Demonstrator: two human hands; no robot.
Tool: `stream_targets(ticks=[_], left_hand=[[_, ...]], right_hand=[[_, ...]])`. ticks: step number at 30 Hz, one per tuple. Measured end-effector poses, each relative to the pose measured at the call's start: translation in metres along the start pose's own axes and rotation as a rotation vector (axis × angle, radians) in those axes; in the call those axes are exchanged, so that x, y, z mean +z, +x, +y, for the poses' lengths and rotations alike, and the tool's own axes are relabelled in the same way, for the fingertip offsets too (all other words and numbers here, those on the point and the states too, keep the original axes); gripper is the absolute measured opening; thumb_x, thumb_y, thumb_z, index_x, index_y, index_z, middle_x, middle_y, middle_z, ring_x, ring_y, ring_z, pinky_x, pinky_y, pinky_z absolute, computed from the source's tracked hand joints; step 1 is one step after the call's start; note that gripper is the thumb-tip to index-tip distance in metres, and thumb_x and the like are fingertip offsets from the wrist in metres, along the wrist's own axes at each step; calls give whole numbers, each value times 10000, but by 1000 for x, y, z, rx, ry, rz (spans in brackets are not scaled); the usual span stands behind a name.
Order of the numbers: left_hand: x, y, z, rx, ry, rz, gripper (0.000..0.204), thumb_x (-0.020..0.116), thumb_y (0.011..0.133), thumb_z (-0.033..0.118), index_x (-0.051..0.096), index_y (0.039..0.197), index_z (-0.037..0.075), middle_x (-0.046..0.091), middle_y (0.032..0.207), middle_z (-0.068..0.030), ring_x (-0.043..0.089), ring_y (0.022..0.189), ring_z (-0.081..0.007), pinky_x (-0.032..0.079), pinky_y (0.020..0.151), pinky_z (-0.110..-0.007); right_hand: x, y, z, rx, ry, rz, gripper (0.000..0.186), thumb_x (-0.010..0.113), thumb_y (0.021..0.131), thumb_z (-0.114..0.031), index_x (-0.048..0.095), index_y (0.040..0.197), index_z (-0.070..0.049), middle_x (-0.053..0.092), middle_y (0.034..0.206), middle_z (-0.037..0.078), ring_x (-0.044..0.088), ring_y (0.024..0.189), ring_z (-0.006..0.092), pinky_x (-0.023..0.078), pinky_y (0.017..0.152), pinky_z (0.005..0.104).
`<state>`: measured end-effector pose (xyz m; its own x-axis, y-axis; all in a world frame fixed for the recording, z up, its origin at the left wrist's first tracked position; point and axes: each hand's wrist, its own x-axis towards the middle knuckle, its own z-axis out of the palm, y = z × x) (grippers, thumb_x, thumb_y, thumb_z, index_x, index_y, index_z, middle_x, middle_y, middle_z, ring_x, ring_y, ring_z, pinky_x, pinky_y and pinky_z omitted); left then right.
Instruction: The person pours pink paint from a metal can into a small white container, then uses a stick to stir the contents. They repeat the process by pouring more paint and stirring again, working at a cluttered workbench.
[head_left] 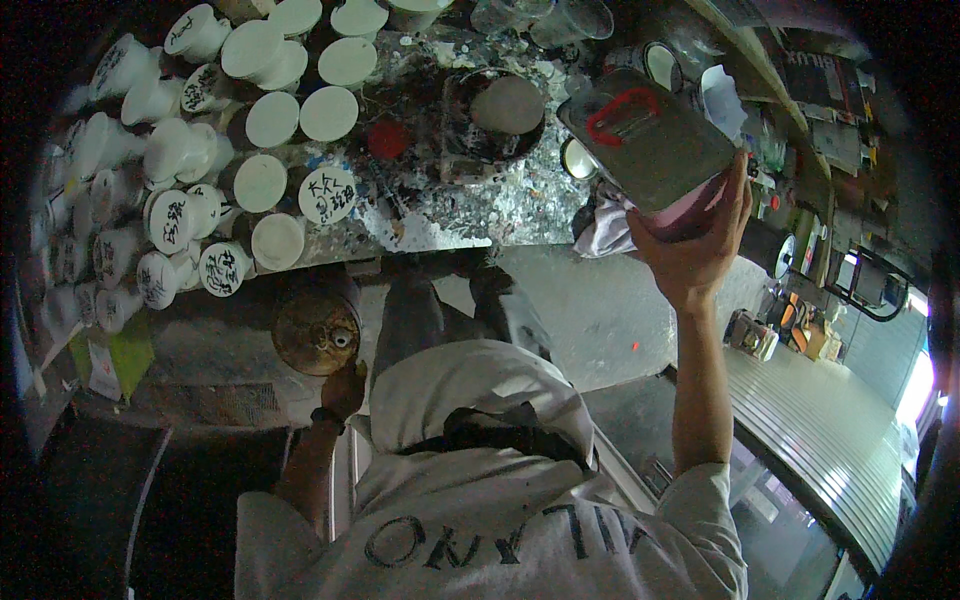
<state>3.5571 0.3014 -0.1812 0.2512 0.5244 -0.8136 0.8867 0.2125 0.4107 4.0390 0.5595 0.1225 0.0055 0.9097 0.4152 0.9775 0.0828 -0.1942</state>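
My right hand (pixel 695 250) is wrapped around the near side of a rectangular can (pixel 660 165), thumb on one side and fingers on the other. The can has a dull grey-green top, a red handle and a pinkish side, and stands tilted at the worktable's right end. A crumpled whitish cloth (pixel 605 225) lies beside it. Low on the left, my left hand (pixel 344 390) hangs next to a round container with a brown, stained top (pixel 317 330). Shadow hides its fingers, so whether they touch the container is unclear.
Many white-lidded tubs (pixel 260 182), some with black handwriting, crowd the left of the paint-spattered worktable (pixel 430 225). A round pot (pixel 510 110) with a pale disc and a red lid (pixel 388 139) sit mid-table. Clear cups (pixel 570 22) stand at the back, an opened tin (pixel 660 65) behind the can.
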Motion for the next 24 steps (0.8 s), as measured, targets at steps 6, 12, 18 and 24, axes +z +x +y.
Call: stream_targets(ticks=[6,12,18,24], left_hand=[[7,10,-3,65,21,27,515,497,1073,377,539,1454,33,723,1134,-269,702,988,-467,577,830,-580],[6,28,3,-47,-53,-93,533,489,1087,378,508,1481,19,679,1295,-267,683,1094,-471,571,928,-542],[7,48,3,162,78,-20,562,492,1088,386,481,1512,18,677,1310,-275,669,1157,-464,552,979,-538],[8,56,-3,125,109,-115,534,475,1095,374,533,1473,1,686,1291,-275,680,1124,-456,558,959,-538]], right_hand=[[-5,-4,1,50,-38,4,1318,1000,585,-236,258,1658,-52,451,1546,211,482,1413,366,443,1148,471],[-9,-28,3,169,-82,-2,1340,991,570,-186,228,1663,-54,413,1578,194,444,1443,348,413,1180,469],[-3,-42,8,158,-34,52,1302,992,575,-179,263,1646,-52,438,1553,190,461,1423,346,394,1183,469],[12,-42,9,70,-134,40,1154,879,561,-112,361,1589,-30,489,1518,235,476,1402,416,374,1175,507]])
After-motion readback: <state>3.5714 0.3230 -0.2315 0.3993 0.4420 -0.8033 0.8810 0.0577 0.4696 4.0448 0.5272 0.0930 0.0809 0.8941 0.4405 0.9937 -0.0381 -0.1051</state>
